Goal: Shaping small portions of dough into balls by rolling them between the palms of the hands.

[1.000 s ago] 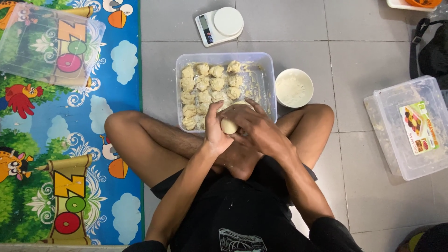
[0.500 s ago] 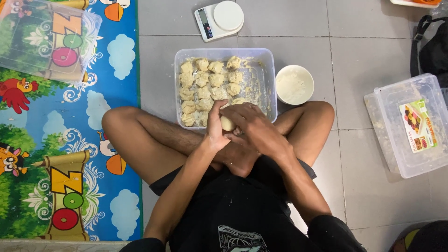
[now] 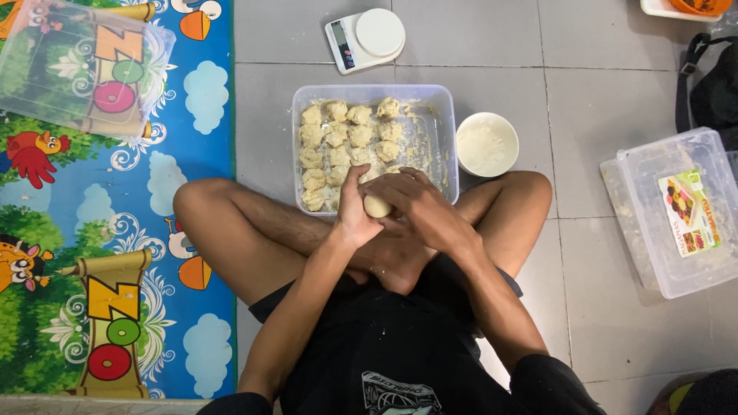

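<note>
Since a second ago our hands have hardly shifted: they stay pressed together just at the near edge of the clear tub (image 3: 450, 138), and the dough ball (image 3: 377, 205) between them sits in the same spot above our crossed legs. Our left hand (image 3: 355, 211) cups the ball from its left side, fingers curled up around it, its grip closed on the dough. Our right hand (image 3: 421, 206) wraps over from the other side, fingers bent across the top, so its grip is closed on the same ball and only a small pale patch of it shows between the two hands. Inside the tub lie rows of dough lumps (image 3: 342, 138), filling its left part, while the right part of its floor is only smeared. Just right of the tub stands a round white bowl (image 3: 487, 144), close to our right knee. Beyond the tub, on the grey tiled floor (image 3: 600, 100), sits a small white kitchen scale (image 3: 364, 38). Well to the right of the tub lies a clear lidded box (image 3: 676, 211) with a coloured label. Left of the tub spreads a bright cartoon play mat (image 3: 115, 253), with another clear container (image 3: 81, 69) lying on its far corner.
</note>
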